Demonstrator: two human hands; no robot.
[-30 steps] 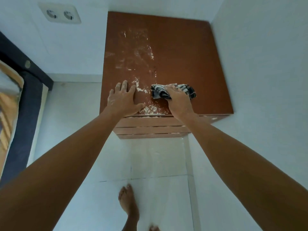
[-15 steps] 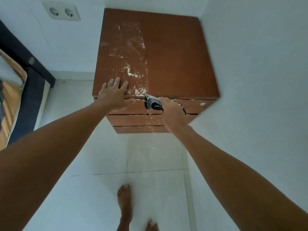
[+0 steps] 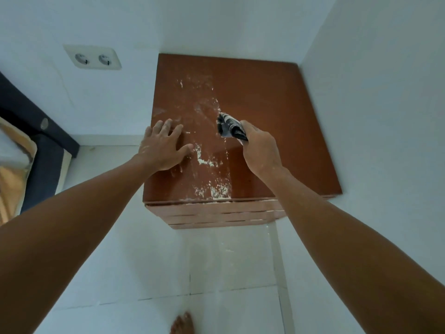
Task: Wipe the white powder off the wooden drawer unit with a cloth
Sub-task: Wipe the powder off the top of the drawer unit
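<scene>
The cloth [image 3: 230, 128] is gripped bunched in the right hand [image 3: 261, 150], mid-top of the drawer unit [image 3: 277, 141]; the white powder [image 3: 212, 179] streaks nearward, between it and the flat-spread, empty left hand [image 3: 163, 147]

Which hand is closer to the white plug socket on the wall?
The left hand. It lies flat on the brown wooden drawer unit, below and right of the white double wall socket. The right hand, gripping the dark striped cloth, is farther right.
</scene>
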